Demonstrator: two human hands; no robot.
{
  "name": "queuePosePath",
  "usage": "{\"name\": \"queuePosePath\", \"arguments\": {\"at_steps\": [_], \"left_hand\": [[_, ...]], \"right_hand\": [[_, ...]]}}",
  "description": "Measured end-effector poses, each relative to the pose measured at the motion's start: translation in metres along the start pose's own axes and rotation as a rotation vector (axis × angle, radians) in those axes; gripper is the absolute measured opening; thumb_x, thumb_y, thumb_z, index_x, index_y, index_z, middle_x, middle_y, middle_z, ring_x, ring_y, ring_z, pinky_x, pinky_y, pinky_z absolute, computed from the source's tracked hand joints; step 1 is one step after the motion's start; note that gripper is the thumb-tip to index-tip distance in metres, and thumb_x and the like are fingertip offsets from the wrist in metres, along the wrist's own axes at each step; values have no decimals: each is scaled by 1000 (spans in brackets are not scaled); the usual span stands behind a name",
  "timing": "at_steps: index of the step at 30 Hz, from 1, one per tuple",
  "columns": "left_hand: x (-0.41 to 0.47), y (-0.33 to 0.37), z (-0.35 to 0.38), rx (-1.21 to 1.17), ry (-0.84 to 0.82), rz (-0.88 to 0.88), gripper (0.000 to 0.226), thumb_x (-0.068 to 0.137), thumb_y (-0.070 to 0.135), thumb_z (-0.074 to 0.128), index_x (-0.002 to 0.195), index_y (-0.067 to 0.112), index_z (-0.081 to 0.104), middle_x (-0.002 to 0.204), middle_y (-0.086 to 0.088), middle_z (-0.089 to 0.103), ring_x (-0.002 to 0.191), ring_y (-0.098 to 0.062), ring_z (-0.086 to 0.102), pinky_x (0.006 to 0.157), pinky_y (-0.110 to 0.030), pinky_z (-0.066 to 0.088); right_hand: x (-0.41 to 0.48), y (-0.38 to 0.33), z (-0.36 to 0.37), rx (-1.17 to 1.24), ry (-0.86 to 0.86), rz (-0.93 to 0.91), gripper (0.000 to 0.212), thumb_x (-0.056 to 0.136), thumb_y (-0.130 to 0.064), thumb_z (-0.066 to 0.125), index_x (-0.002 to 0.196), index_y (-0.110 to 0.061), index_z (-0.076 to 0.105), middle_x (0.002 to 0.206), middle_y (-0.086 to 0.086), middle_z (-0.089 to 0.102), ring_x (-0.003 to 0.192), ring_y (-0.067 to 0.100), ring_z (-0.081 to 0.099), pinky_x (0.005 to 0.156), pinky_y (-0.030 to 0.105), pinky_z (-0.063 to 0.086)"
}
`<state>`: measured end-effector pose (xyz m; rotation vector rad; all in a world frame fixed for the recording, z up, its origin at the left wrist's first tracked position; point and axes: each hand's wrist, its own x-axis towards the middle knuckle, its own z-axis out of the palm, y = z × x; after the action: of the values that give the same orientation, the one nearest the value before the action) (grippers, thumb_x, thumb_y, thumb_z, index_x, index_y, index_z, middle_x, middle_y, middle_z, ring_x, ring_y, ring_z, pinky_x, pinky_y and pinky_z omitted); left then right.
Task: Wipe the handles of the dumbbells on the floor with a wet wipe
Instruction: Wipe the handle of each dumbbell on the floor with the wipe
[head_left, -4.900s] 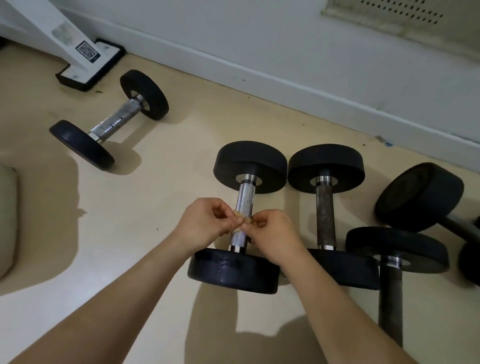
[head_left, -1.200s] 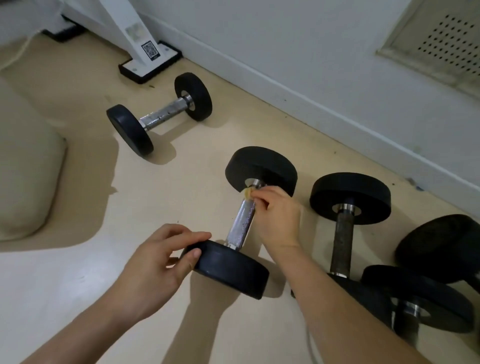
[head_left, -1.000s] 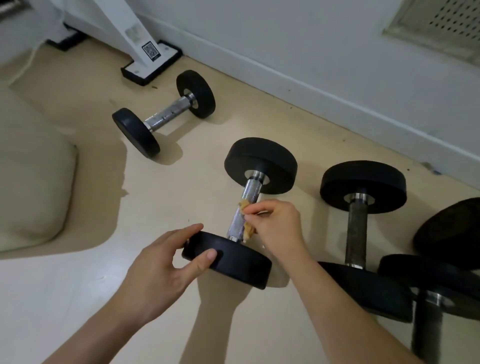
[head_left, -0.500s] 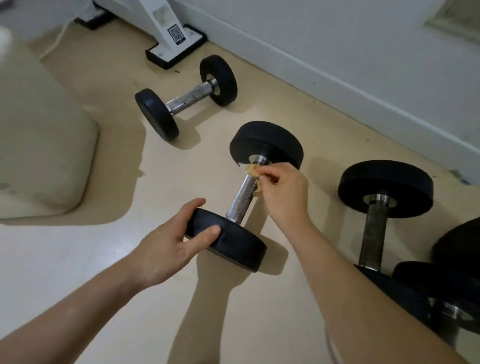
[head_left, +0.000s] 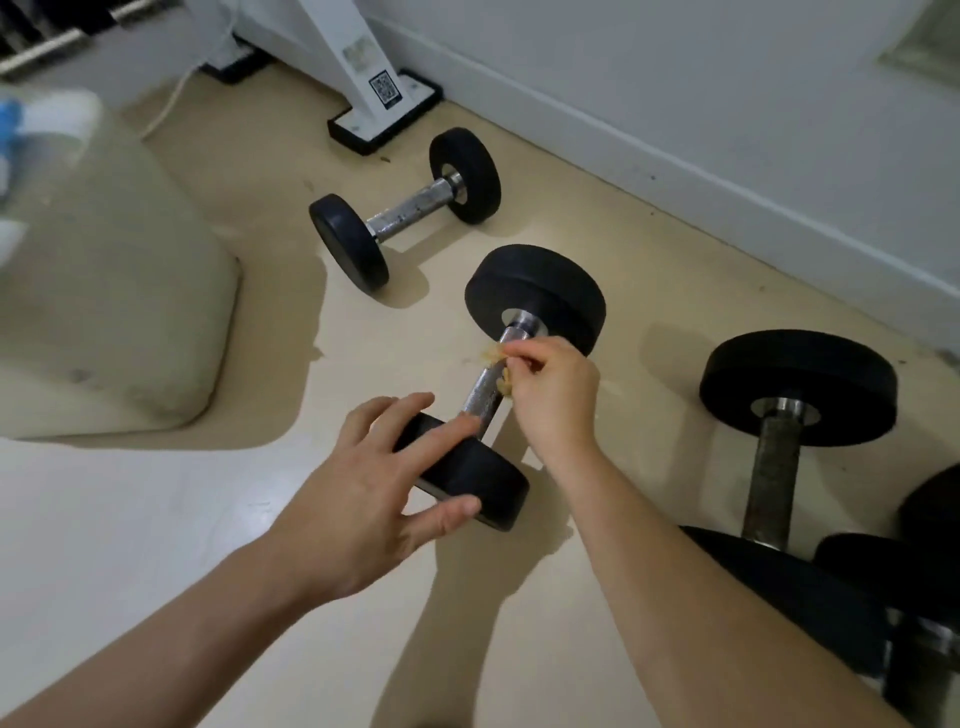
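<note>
The dumbbell handle (head_left: 484, 387) lay on the floor (head_left: 156, 519), running away from the person and slanting right. The wet wipe (head_left: 493, 357) touched its far end, pinched by the right hand (head_left: 553, 397). The left hand (head_left: 363, 499), fingers spread, seemingly rested on the near weight (head_left: 470, 480).

Dumbbell plates (head_left: 535, 306) black. Centre handle (head_left: 483, 387) bright silver, speckled dark. Neighbouring handle (head_left: 771, 478) dull brown-grey. Wipe (head_left: 491, 356) tan-yellow. Floor (head_left: 156, 519) pale beige. Stand (head_left: 332, 41) white, its QR label (head_left: 385, 88) black-and-white. Cushion (head_left: 104, 312) dirty beige.

We see soft, dim light. Big dark shadows lie on the floor (head_left: 156, 519). The top left corner is blurry, and the edges bend.
</note>
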<state>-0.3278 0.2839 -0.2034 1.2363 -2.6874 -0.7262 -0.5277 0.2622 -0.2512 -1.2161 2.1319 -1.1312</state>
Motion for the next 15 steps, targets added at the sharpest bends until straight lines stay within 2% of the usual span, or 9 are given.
{"name": "queuePosePath", "arguments": {"at_steps": [2,4,6,7,9,11,13,15], "left_hand": [[-2,-12,4,-66,-27,-26,58,86,72,32,140,54,24,154,10,18,140,-12,20,109,-25,24],[0,-24,0,-276,-39,-105,53,88,65,42,138,55,28,156,18,9,141,5,11,110,-19,19],[3,-32,-6,-487,-72,-220,51,86,57,53,133,58,35,155,25,8,135,20,5,109,-17,17],[4,-35,-6,-524,-72,-249,49,86,58,55,131,60,36,155,24,9,133,22,4,109,-18,17],[8,-39,-7,-500,-76,-257,51,79,68,52,127,60,37,155,19,15,135,20,2,107,-19,19],[9,-41,-9,-455,-65,-266,57,72,74,47,125,57,38,153,17,22,138,15,3,105,-18,21],[8,-39,-8,-391,-29,-249,58,72,76,46,125,52,38,147,21,27,138,14,5,103,-17,26],[7,-33,-7,-314,-2,-221,60,74,76,45,127,50,36,144,22,27,139,9,10,102,-18,30]], "right_hand": [[-24,-2,1,60,-159,5,19,81,-3,66,87,-16,77,89,-2,70,75,3,64,77,15,49],[-34,-6,2,54,-294,-40,15,81,-5,67,86,-16,77,90,-2,71,80,6,63,79,12,47],[-14,-10,12,21,-192,-114,13,84,-8,66,89,-13,77,95,3,69,86,14,63,81,16,45],[1,-13,18,-14,-119,-119,14,84,-7,64,91,-11,76,98,5,68,89,18,62,82,19,45],[22,-21,26,-66,-6,-104,18,85,-5,61,94,-11,76,102,7,66,91,20,62,83,21,45],[19,-23,31,-62,11,-104,18,85,-4,62,94,-12,76,102,6,67,90,19,63,82,21,46],[-7,-20,29,-19,-77,-84,16,82,-5,66,90,-14,77,97,2,70,85,15,65,80,21,49],[-31,-15,19,88,-243,46,15,79,-4,70,85,-15,77,89,-3,72,79,9,66,79,23,53]]}}
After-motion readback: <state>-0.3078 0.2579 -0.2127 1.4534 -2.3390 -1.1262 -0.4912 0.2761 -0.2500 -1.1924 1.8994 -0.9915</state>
